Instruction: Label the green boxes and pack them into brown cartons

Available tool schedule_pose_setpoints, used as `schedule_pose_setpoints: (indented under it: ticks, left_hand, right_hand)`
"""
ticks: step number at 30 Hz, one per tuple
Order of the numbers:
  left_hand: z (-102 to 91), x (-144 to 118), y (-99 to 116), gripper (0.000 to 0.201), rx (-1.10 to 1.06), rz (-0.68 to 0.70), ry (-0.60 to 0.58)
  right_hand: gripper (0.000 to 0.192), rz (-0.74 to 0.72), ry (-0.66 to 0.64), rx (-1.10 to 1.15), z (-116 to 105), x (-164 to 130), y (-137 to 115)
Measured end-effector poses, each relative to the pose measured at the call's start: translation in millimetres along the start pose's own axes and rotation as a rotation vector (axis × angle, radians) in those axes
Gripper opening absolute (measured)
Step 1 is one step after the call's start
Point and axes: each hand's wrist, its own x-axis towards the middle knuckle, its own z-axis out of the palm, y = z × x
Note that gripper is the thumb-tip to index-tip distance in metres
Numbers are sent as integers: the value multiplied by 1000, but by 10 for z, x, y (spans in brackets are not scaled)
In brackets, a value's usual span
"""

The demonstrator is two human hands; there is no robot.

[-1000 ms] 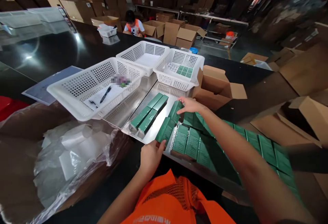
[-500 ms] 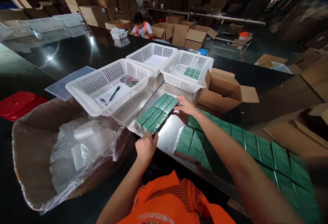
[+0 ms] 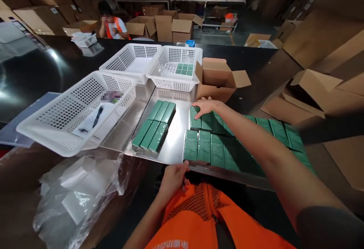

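My right hand reaches over the back row of shrink-wrapped green boxes. Its thumb lies on the end green box, with the other fingers behind that box. Below the front row, at the table's near edge, is my left hand; its fingers are loosely bent and apart, with nothing seen in them. To the left of both rows, a wrapped block of several green boxes lies on the metal surface, touched by neither hand.
White perforated baskets stand on the left and at the back, one with green pieces in it. An open carton sits behind the boxes. Plastic wrap fills a bin at lower left. Another person sits across the table.
Both hands have let go of the wrapped block, which now lies flat on the metal. My right hand has moved right to the rows; my left hand has drawn back. The view has turned right.
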Motion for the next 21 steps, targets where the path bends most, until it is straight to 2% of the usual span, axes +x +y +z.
schedule_pose_setpoints:
  ticks: [3,7,9,12,14,17,21]
  left_hand:
    - [145,170,80,61,30,61,110]
    - [134,173,118,55,66,52,246]
    - [74,103,86,52,186,128,451]
    - [-76,16,15,39,529,240,833]
    - [-194,6,-27,33,713,238,977]
    - [-328,59,-71,34,845,214,1059]
    - [-357,179,-83,36,893,222,1103]
  right_hand:
    - [68,-9,27,14,117,-27,-38]
    - [65,-57,88,50,170,-37,-121]
    - [67,-84,142,95,180,-35,-181]
    - [71,-119,244,179,248,6,-314]
    - [72,-135,288,223,327,63,-413]
    - [75,-138,311,263,444,164,-521]
    - [79,-140,346,278,527,254,-569]
